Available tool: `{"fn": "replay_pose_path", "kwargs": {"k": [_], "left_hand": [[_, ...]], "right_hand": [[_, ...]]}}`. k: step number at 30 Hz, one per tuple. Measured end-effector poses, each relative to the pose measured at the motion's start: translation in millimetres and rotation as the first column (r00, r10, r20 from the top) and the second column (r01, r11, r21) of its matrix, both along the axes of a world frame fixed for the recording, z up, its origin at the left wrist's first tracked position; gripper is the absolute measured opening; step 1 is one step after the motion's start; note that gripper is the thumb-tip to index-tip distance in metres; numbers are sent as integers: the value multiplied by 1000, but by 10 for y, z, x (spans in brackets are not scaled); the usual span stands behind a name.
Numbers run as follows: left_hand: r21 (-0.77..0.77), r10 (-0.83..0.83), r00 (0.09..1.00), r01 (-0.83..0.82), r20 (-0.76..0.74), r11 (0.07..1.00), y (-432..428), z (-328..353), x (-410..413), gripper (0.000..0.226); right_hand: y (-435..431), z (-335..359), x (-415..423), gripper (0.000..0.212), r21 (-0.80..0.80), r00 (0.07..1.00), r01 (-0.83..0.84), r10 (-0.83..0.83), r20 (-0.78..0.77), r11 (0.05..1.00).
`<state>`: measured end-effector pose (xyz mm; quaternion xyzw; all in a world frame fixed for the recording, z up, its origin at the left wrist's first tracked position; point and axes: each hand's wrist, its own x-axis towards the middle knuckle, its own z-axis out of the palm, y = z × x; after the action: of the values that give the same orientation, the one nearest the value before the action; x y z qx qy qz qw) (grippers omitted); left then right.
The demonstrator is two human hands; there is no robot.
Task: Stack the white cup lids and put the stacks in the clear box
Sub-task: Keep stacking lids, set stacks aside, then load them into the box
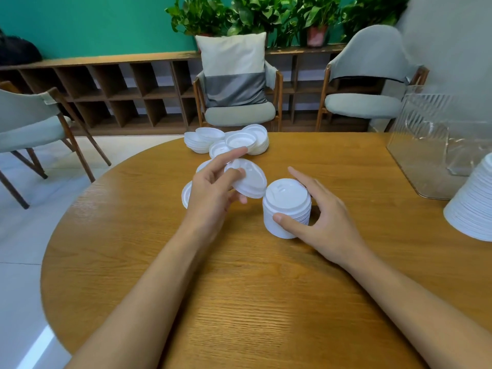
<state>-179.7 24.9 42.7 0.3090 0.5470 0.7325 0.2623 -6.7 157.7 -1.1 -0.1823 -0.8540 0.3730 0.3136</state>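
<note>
At the middle of the round wooden desk (239,302): left grip (213,187) holding a single lid (249,182) clear of the wood, tilted, thumb under the rim, fingers over the top, forefinger stretched out straight beyond it. Just to the right, close against that lid's edge, a short stack (286,209) of white lids standing upright on the desk. Right grip (319,219) closed loosely round this short stack, thumb pressed on the near side, fingers curved round the far right side. Beneath and behind the left grip, two loose lids (186,194) lying on the wood, partly hidden. At the far edge of the desk, a jumbled pile (229,139) of lids, some nested, some leaning. Toward the far right edge, the clear box (426,145), ribbed walls, standing on the desk; cannot tell whether any lids lie inside. At the right edge, nearer than the box, a tall stack (474,203) of lids, cut off by the frame. Beyond the desk: grey-green chairs (239,114), a cushion (234,70) propped on the middle one, a low wooden shelf (106,89) of open cubbies, potted plants (266,14) on top, a green wall (93,22).
</note>
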Motion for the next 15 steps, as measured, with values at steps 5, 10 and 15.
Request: {"fn": "replay_pose_path", "kwargs": {"k": [5, 10, 15], "left_hand": [[168, -154, 961, 117, 228, 979, -2, -62, -89, 53], [71, -238, 962, 230, 138, 971, 23, -115, 62, 50], [-117, -68, 986, 51, -149, 992, 20, -138, 100, 39]], "right_hand": [[10, 6, 0, 90, -5, 1000, -10, 10, 11, 1000], [-8, 17, -14, 88, 4, 999, -38, 38, -17, 999], [-13, 33, -10, 102, -62, 999, -50, 50, -5, 997]]}}
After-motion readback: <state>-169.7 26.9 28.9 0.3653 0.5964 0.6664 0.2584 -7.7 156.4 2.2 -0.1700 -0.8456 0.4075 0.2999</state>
